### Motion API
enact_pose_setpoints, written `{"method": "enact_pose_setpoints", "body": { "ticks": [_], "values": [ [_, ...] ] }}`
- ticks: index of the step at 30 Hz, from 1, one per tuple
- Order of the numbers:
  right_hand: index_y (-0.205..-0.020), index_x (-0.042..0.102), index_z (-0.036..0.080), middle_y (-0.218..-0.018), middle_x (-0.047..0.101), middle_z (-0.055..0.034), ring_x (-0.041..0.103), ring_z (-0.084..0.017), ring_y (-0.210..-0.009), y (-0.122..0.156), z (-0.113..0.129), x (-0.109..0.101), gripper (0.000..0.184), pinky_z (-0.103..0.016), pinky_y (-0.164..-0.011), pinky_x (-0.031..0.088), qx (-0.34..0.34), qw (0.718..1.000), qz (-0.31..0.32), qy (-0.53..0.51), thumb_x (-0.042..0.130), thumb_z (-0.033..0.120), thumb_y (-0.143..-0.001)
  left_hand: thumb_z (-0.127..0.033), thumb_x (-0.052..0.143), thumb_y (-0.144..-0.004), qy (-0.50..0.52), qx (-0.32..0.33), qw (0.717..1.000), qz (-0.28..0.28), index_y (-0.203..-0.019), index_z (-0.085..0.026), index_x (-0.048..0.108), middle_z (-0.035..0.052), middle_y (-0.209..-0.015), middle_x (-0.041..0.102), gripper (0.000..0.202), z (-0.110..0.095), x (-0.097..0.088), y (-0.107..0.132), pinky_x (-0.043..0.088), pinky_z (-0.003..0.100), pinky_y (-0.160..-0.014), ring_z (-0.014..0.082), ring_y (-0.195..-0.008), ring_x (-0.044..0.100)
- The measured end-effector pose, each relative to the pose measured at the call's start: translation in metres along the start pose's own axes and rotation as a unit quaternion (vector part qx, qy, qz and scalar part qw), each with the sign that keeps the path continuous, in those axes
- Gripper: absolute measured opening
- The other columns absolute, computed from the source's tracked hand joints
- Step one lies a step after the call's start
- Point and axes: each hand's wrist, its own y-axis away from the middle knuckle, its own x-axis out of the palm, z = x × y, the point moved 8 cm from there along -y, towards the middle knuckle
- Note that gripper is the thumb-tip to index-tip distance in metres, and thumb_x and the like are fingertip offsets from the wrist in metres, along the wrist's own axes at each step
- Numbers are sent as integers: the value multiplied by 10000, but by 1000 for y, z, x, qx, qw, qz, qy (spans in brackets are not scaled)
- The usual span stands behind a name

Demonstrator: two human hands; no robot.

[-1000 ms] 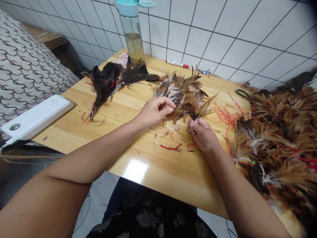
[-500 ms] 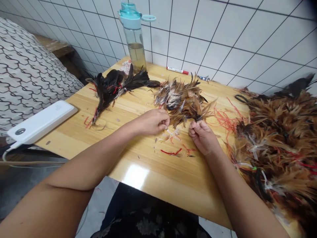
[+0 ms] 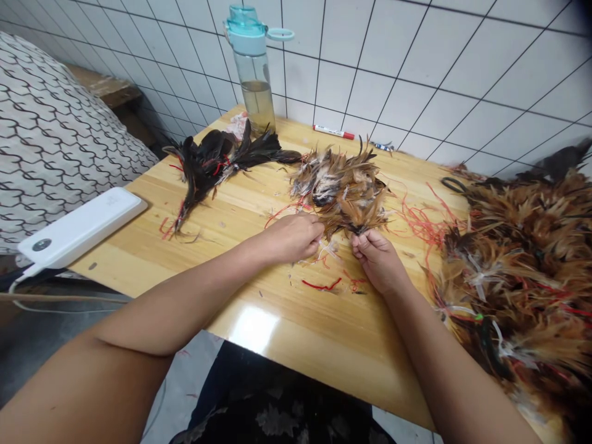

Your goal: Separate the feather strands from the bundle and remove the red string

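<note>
My right hand (image 3: 377,256) pinches the base of a small bunch of brown feathers (image 3: 358,213), whose tips fan away from me. Just left of it, my left hand (image 3: 298,237) is closed with the fingers curled in; what it holds, if anything, is hidden. Beyond both hands lies a pile of brown feathers (image 3: 340,172) with pale fluffy bases. White string scraps (image 3: 329,248) lie on the table between the hands. A short red string (image 3: 322,285) and small red scraps rest nearer to me.
Black feathers (image 3: 217,157) tied with red string lie at the left. A large heap of brown feathers (image 3: 531,259) covers the right side, beside tangled red strings (image 3: 423,222). A water bottle (image 3: 255,80), a red marker (image 3: 333,132) and a white power bank (image 3: 83,227) sit along the edges.
My left hand has shifted slightly down and right, turning so its back shows more. My right hand's feather bunch has tilted left, against the pile.
</note>
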Motion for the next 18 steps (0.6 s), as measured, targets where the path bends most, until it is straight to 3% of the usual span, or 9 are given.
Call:
{"method": "enact_pose_setpoints", "body": {
  "ticks": [6, 14, 18],
  "values": [
    [-621, 503, 203, -656, 491, 29, 388, -97, -594, 1, 7, 3, 343, -244, -564, 317, 16, 998, -9, -65, 760, 419, -693, -190, 482, -799, 62, 2, 997, -41, -856, -171, 586, 51, -899, 621, 121, 6, -9, 1, 430, 283, -752, 163, -816, 568],
    [-600, 483, 202, -658, 504, 27, 403, -93, -591, 0, 8, 4, 391, -240, -542, 311, 38, 995, -21, -90, 809, 416, -614, -177, 469, -801, 3, -18, 1000, -15, -865, -149, 620, 81, -873, 648, 166, -1, 2, -1, 433, 302, -732, 198, -828, 597],
    [-619, 494, 207, -651, 490, 26, 393, -103, -598, 1, 7, 4, 378, -247, -555, 311, 27, 998, -11, -58, 775, 455, -660, -144, 497, -775, 112, -4, 992, -49, -816, -151, 627, 35, -781, 642, 136, -1, -6, -1, 416, 250, -685, 136, -729, 571]
  ]
}}
